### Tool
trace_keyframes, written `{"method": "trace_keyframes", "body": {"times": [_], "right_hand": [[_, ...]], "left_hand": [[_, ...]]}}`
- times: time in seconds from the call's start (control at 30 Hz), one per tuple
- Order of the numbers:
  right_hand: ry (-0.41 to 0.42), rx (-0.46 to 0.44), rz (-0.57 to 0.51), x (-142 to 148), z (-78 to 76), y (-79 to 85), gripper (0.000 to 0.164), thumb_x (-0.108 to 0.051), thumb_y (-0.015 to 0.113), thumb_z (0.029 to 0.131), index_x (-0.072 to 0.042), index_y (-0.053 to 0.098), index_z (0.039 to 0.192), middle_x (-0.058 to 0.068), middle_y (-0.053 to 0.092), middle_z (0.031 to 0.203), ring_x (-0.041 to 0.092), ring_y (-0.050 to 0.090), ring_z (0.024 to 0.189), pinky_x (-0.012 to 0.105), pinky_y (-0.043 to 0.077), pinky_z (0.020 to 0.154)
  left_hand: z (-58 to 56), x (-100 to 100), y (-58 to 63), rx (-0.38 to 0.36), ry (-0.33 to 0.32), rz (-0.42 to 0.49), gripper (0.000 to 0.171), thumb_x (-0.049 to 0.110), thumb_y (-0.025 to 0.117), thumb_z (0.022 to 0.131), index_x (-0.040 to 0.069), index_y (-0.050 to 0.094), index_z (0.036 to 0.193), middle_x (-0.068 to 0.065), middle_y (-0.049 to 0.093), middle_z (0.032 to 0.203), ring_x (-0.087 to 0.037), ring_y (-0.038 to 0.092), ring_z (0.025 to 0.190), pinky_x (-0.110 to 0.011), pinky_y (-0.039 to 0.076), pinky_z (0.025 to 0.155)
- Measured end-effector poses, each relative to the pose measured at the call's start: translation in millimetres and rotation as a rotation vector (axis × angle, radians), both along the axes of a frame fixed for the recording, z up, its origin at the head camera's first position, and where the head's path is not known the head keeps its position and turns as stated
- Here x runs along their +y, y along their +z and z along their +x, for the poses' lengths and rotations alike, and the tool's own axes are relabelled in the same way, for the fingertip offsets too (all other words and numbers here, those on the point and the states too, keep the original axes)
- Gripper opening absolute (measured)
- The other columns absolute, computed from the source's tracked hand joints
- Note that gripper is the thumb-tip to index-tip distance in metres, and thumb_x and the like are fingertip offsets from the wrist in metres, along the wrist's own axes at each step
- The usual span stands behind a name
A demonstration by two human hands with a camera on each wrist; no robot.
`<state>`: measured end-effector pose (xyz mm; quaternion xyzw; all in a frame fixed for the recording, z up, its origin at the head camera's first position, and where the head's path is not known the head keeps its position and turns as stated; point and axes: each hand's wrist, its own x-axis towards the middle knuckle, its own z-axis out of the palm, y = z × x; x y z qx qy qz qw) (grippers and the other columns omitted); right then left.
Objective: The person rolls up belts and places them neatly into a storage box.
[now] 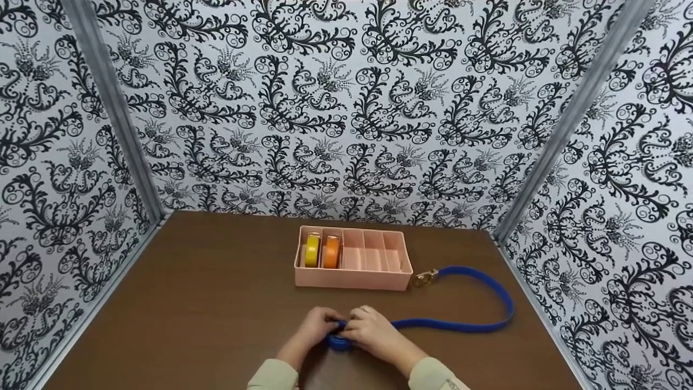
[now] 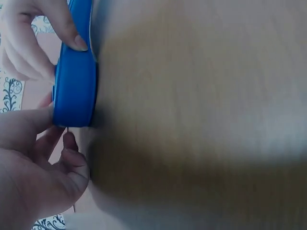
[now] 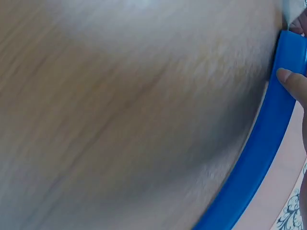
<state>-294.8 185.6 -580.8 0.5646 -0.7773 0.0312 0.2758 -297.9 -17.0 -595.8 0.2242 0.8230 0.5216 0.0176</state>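
Observation:
A blue leash-like strap is partly wound into a coil [image 1: 339, 342] standing on its edge near the front of the table. My left hand [image 1: 316, 326] holds the coil from the left, fingers and thumb curled at its side in the left wrist view. From the right, my right hand [image 1: 373, 333] grips the same strap, its thumb [image 2: 76, 42] pressed on the blue band [image 2: 76, 91]. The unwound length [image 1: 465, 326] loops out to the right and back, ending in a gold snap hook [image 1: 425, 278]. Both hands partly hide the coil in the head view.
Behind the hands stands a pink divided box [image 1: 352, 280]. Its left compartments hold a yellow coiled strap [image 1: 312, 252] and an orange one [image 1: 332, 253]. The snap hook lies close by the box's right front corner. Patterned walls [image 1: 325, 108] enclose the brown table [image 1: 206, 281].

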Motion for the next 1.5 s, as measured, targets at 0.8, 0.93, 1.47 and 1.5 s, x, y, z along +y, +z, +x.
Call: {"method": "trace_keyframes", "body": {"times": [0.8, 0.93, 1.47, 1.5], "right_hand": [[-0.363, -0.207, -0.029, -42.6, 5.8, -4.9, 0.02, -0.032, 0.086, 0.07, -0.017, 0.079, 0.081, -0.01, 0.067, 0.073, 0.009, 0.039, 0.065, 0.023, 0.033, 0.062], [-0.319, -0.162, 0.053, -32.9, 4.6, -2.6, 0.027, -0.036, 0.084, 0.073, -0.017, 0.078, 0.092, -0.009, 0.066, 0.083, 0.011, 0.045, 0.075, 0.025, 0.036, 0.067], [-0.023, -0.04, 0.033, 1.8, -9.4, 4.5, 0.019, -0.011, 0.072, 0.084, -0.021, 0.077, 0.099, -0.009, 0.071, 0.095, 0.018, 0.06, 0.092, 0.034, 0.046, 0.086], [-0.021, -0.038, 0.02, 0.9, -9.8, 3.1, 0.017, -0.011, 0.072, 0.084, -0.022, 0.078, 0.096, -0.01, 0.071, 0.092, 0.017, 0.059, 0.089, 0.033, 0.046, 0.085]], "left_hand": [[-3.4, -10.8, -23.3, -0.212, 0.149, 0.284, 0.026, 0.007, 0.069, 0.089, -0.007, 0.065, 0.111, -0.012, 0.065, 0.093, -0.013, 0.051, 0.058, -0.029, 0.046, 0.051], [-3.9, -7.5, -25.3, -0.213, 0.154, 0.329, 0.023, 0.004, 0.067, 0.089, -0.009, 0.067, 0.109, -0.014, 0.067, 0.096, -0.013, 0.054, 0.062, -0.03, 0.049, 0.054], [-5.4, -6.9, -23.5, -0.14, 0.096, 0.261, 0.014, 0.002, 0.068, 0.088, -0.004, 0.071, 0.101, -0.013, 0.069, 0.096, -0.019, 0.061, 0.078, -0.028, 0.051, 0.065], [-4.9, -6.8, -24.3, -0.13, 0.093, 0.257, 0.015, 0.002, 0.068, 0.088, -0.004, 0.072, 0.101, -0.013, 0.07, 0.096, -0.02, 0.062, 0.081, -0.029, 0.051, 0.067]]}}
